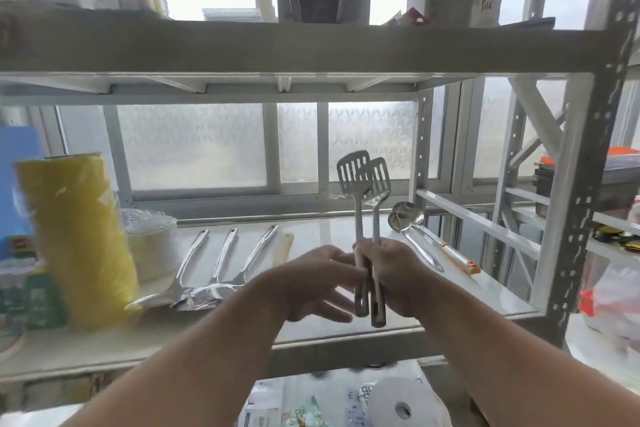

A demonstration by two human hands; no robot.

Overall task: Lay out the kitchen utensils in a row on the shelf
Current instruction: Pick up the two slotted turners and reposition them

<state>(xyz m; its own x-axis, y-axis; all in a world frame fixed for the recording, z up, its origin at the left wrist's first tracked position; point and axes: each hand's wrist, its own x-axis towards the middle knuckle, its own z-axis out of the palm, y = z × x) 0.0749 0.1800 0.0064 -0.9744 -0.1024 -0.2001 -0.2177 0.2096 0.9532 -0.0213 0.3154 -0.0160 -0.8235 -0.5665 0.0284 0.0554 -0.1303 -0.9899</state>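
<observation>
My right hand (391, 276) grips two steel slotted spatulas (363, 180) upright by their handles, above the shelf (346, 236). My left hand (311, 282) is beside them with fingers spread, its fingertips touching the left spatula's handle. Three steel utensils (221, 256) lie side by side on the shelf to the left, heads toward me. A wooden handle (284, 246) lies just right of them, partly hidden by my left hand. Two steel ladles (408, 218) and an orange-tipped tool (460, 258) lie at the right of the shelf.
A yellow plastic roll (79, 236) and a stack of clear cups (152, 243) stand at the shelf's left. A perforated metal post (588, 184) borders the right end. Boxes sit on the upper shelf (311, 45). A paper roll (401, 402) lies below.
</observation>
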